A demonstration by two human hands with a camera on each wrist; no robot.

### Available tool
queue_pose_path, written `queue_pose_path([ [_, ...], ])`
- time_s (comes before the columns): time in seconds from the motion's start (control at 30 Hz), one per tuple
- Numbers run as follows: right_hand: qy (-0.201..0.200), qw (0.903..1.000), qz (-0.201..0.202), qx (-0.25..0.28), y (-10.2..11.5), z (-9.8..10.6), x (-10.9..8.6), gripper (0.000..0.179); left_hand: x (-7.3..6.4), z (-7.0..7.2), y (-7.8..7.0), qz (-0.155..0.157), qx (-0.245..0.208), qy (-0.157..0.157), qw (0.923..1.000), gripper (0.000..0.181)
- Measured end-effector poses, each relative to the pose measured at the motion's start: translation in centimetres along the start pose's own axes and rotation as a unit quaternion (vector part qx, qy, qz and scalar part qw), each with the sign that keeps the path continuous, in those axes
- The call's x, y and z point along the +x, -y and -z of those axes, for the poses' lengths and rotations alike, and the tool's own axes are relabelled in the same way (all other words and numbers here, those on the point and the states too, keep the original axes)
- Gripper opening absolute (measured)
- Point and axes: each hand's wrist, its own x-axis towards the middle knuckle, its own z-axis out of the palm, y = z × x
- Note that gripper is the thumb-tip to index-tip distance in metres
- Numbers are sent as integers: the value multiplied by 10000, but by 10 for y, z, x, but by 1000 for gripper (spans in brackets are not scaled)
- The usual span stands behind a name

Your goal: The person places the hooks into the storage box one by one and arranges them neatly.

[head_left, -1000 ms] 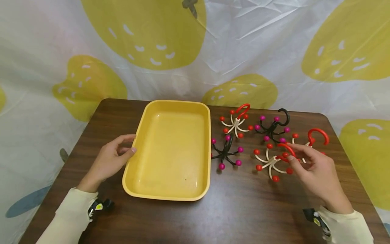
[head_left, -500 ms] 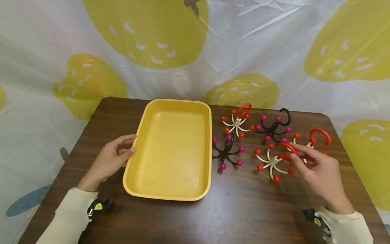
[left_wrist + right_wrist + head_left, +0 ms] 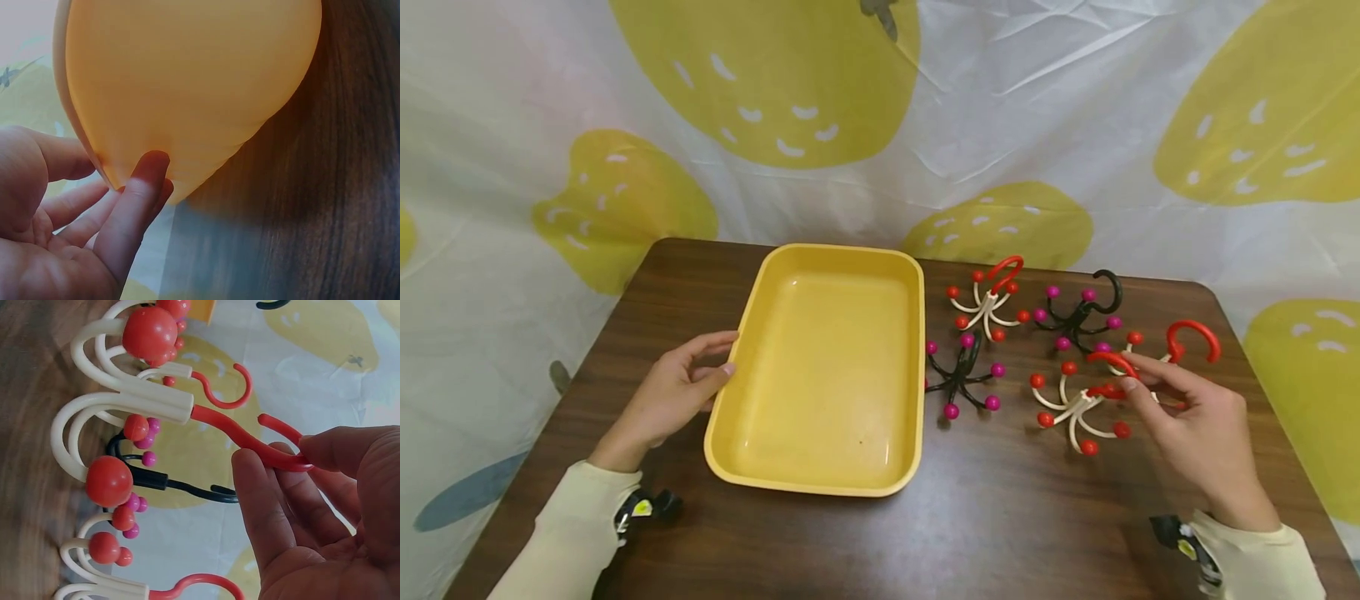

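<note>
My right hand [image 3: 1198, 433] pinches the red hook of a cream multi-arm hanger [image 3: 1081, 402] with red balls on its arm ends. Thumb on one side and fingers on the other hold that red hook [image 3: 284, 457] in the right wrist view. Another red-and-cream hanger [image 3: 1195, 333] is partly hidden behind this hand. At the left side of a yellow tray [image 3: 820, 375], my left hand [image 3: 662, 396] touches the rim and outer wall, its fingers mostly straight. One fingertip [image 3: 153, 164] lies against the tray's outside in the left wrist view.
Beyond the held hanger are a black hanger [image 3: 1078, 321] with magenta balls and a red-and-cream hanger [image 3: 990, 308]. A second black hanger [image 3: 957, 379] sits right beside the tray. A patterned cloth [image 3: 820, 200] hangs behind the wooden table [image 3: 985, 533].
The right hand and the hanger it pinches have shifted slightly right and toward me. The left hand stays at the tray's side. The whole head view has drifted a little.
</note>
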Motion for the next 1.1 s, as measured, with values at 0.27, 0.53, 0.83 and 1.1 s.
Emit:
queue_pose_path([
  [0.27, -19, 9996, -1, 296, 11, 9, 6, 32, 0, 0, 2, 5, -230, 154, 9996, 55],
  [0.53, -116, 9993, 86, 354, 24, 15, 14, 36, 2, 0, 4, -6, -347, 248, 9991, 55],
  [0.83, -340, 9954, 452, 777, 40, 20, 34, 32, 2, 1, 4, 10, -364, 282, 9989, 55],
  [1.1, -424, 9928, 618, 936, 61, 26, 57, 32, 1, 0, 4, 63, -316, 354, 9989, 55],
])
